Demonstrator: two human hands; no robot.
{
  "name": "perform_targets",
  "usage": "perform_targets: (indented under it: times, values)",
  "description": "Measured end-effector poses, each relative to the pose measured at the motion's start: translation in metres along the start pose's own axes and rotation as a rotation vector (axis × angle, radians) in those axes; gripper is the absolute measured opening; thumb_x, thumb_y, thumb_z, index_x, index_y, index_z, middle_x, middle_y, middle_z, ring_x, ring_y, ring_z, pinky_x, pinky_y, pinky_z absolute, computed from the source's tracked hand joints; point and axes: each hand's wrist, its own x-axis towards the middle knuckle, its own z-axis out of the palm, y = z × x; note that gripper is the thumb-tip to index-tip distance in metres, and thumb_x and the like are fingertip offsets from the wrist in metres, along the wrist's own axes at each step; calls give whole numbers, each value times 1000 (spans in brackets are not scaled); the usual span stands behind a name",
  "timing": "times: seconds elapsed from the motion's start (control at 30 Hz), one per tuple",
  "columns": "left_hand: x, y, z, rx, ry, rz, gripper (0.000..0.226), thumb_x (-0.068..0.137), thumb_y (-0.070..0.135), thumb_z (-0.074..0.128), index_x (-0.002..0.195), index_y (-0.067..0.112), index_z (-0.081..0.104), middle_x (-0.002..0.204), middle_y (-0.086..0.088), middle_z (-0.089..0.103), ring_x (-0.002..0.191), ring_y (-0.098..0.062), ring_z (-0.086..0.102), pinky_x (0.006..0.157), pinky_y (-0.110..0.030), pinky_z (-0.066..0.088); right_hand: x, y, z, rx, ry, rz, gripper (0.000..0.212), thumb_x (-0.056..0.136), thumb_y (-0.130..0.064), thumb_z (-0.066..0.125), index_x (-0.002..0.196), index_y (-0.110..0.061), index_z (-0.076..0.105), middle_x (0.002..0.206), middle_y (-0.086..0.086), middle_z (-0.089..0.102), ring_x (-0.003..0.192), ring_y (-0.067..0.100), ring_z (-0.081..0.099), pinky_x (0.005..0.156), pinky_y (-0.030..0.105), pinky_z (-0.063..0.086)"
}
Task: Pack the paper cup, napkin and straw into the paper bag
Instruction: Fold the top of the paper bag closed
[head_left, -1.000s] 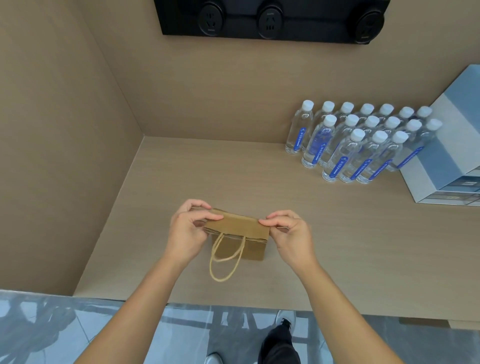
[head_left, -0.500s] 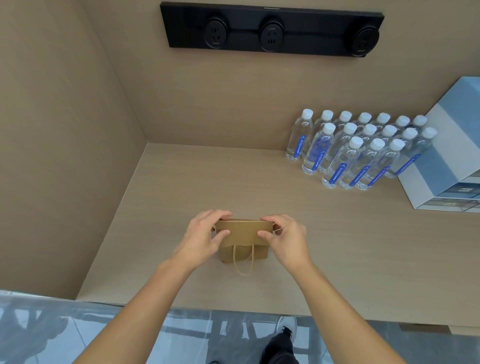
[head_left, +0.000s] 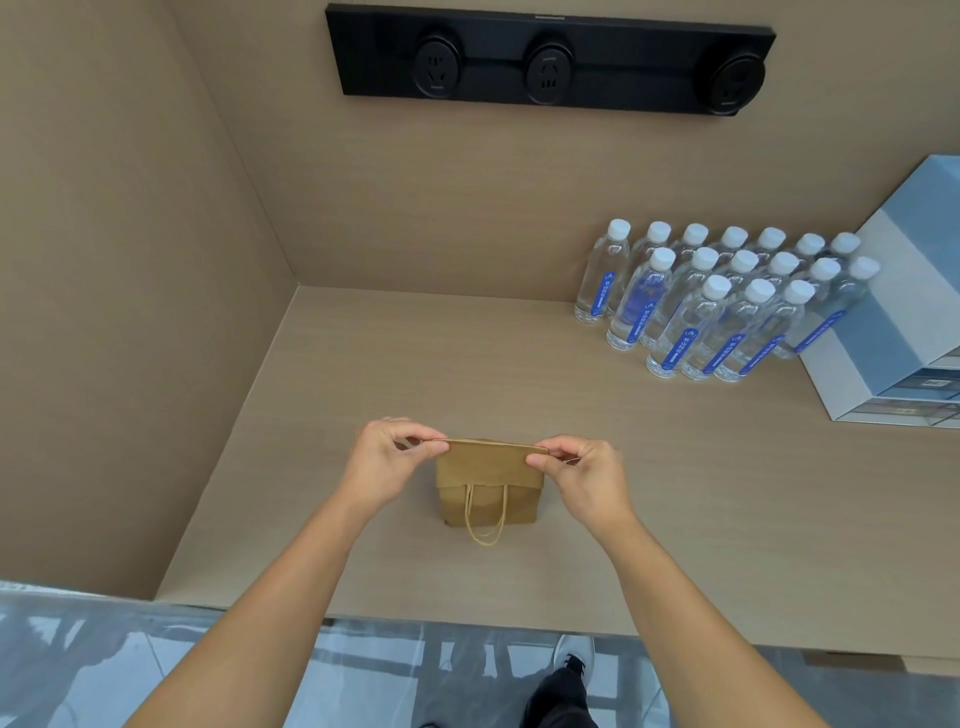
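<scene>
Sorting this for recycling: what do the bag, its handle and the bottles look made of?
Paper bag: matte brown kraft paper, going by its creased folded top. Handle: apparently twisted paper cord, same tan. Bottles: clear glossy plastic, seemingly, with white caps and blue labels.

A light wood-grain counter (head_left: 467, 364) fills the middle, enclosed by a matching tan side wall (head_left: 119, 260) at nine o'clock and a back wall (head_left: 467, 197) at twelve. A black power strip (head_left: 550, 60) with three round sockets is mounted high on the back wall. At two o'clock stand rows of capped water bottles (head_left: 717, 306), just beside a pale blue-and-white box (head_left: 904, 332) at three. Glossy grey floor tiles (head_left: 93, 654) show at six to seven o'clock.
</scene>
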Motion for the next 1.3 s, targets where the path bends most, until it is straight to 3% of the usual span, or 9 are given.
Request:
perform_targets:
  times: [0.07, 0.17, 0.33, 0.4, 0.53, 0.7, 0.87, 1.03, 1.3]
  values:
    - [-2, -3, 2, -42, -3, -18, 26, 77, 13, 83, 69, 37, 76, 75, 6, 73, 60, 1, 57, 58, -13, 41, -1, 3, 1, 20, 4, -12, 15, 75, -9, 81, 75, -23, 77, 64, -14, 68, 55, -8, 59, 62, 5, 44]
    - [-4, -9, 4, -57, -6, -31, 24, 75, 13, 84, 74, 36, 77, 78, 1, 72, 65, -8, 58, 60, -18, 44, -2, 8, 4, 41, -11, 15, 13, 73, -10, 83, 75, -21, 76, 66, -6, 67, 57, 2, 56, 63, 14, 45]
    - [-7, -22, 13, -3, -104, -81, 40, 64, 11, 91, 91, 35, 72, 86, 11, 71, 74, -15, 61, 72, -29, 51, -5, 19, 10, 6, -63, 27, 26, 72, -12, 84, 61, -31, 69, 49, -16, 59, 40, -2, 45, 46, 8, 34]
    - [-8, -25, 19, 13, -148, -103, 49, 62, 14, 93, 98, 35, 68, 97, 8, 72, 79, -13, 64, 73, -30, 53, -5, 21, 13, 21, -76, 36, 29, 71, -11, 85, 63, -34, 70, 53, -17, 65, 47, -2, 50, 52, 12, 42]
    - [-3, -25, 25, -15, -174, -113, 50, 63, 14, 93, 101, 33, 66, 98, 7, 72, 72, 2, 64, 68, -18, 53, -2, 22, 14, 117, -111, 89, 28, 72, -4, 83, 75, -30, 76, 81, 7, 79, 71, 17, 68, 74, 32, 56]
    - [12, -20, 28, -18, -173, -127, 47, 60, 6, 93, 91, 33, 69, 77, 14, 74, 69, 2, 64, 64, -12, 50, 13, 25, 11, 164, -156, 122, 35, 72, -2, 83, 62, -35, 77, 60, -13, 74, 48, 0, 58, 55, 16, 48]
    - [45, -6, 35, -15, -113, -149, 49, 60, 0, 91, 82, 39, 71, 72, 12, 74, 67, -4, 67, 65, -16, 52, 53, 17, 2, 173, -203, 57, 38, 72, -3, 82, 59, -38, 76, 52, -19, 68, 47, -5, 58, 52, 6, 42]
    - [93, 23, 45, 28, -19, -138, 48, 59, -1, 90, 79, 38, 70, 75, 5, 71, 70, -15, 65, 72, -35, 55, 113, 1, -14, 175, -257, 1, 31, 74, -2, 81, 71, -33, 76, 50, -20, 67, 45, -6, 55, 52, 8, 42]
    - [144, 46, 66, 117, 75, -225, 42, 59, -2, 90, 83, 27, 71, 83, -11, 72, 77, -24, 64, 81, -42, 55, 180, -10, -27, 166, -319, 32, 27, 78, -3, 78, 68, -28, 75, 71, 8, 66, 65, 19, 52, 69, 37, 48]
